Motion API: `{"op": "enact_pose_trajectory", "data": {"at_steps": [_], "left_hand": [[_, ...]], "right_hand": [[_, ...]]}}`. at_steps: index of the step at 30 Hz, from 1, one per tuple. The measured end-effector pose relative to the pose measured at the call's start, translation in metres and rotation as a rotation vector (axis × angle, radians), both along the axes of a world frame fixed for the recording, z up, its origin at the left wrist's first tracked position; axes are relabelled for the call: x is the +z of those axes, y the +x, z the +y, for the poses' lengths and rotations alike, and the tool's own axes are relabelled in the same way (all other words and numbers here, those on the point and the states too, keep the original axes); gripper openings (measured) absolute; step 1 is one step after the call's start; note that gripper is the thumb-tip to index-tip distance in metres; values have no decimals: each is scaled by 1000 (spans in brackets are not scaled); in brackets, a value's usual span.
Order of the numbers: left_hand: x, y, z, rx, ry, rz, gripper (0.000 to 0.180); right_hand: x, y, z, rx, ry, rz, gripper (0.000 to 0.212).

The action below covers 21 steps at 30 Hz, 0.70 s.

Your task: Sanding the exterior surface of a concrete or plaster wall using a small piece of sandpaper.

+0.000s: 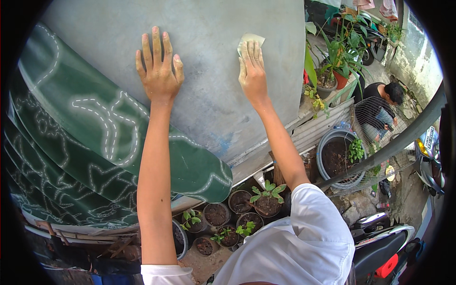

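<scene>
My left hand (pixel 159 66) lies flat on the grey wall (pixel 209 28), its fingers spread and nothing in it. Further right, my right hand (pixel 252 71) presses a pale piece of sandpaper (pixel 254 37) against the same surface. The fingers of that hand are stretched up and close together over the sheet, whose upper corner sticks out past the fingertips. Pale dust coats both hands. Darker smudges mark the wall between my arms, with a blue patch (pixel 223 142) lower down.
A dark green sheet with white dashed outlines (pixel 114 128) hangs at left, behind my left forearm. Potted plants (pixel 268 194) stand below the wall. At right are a large grey pot (pixel 323 164), wire mesh (pixel 375 118), a seated person (pixel 377 102) and parked motorbikes (pixel 380 251).
</scene>
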<state>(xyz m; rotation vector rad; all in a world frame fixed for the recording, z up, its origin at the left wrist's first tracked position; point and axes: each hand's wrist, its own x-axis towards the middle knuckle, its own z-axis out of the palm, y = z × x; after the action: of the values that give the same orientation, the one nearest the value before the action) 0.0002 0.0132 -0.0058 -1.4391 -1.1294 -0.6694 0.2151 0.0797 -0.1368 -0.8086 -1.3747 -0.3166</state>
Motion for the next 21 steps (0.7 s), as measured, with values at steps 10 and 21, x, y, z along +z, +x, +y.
{"op": "enact_pose_trajectory", "data": {"at_steps": [10, 21], "left_hand": [[-1, 4, 2, -23, -2, 7, 58], [1, -1, 2, -16, -10, 8, 58]], "right_hand": [[2, -12, -7, 1, -23, 82, 48], [13, -20, -18, 30, -87, 126, 49]]}}
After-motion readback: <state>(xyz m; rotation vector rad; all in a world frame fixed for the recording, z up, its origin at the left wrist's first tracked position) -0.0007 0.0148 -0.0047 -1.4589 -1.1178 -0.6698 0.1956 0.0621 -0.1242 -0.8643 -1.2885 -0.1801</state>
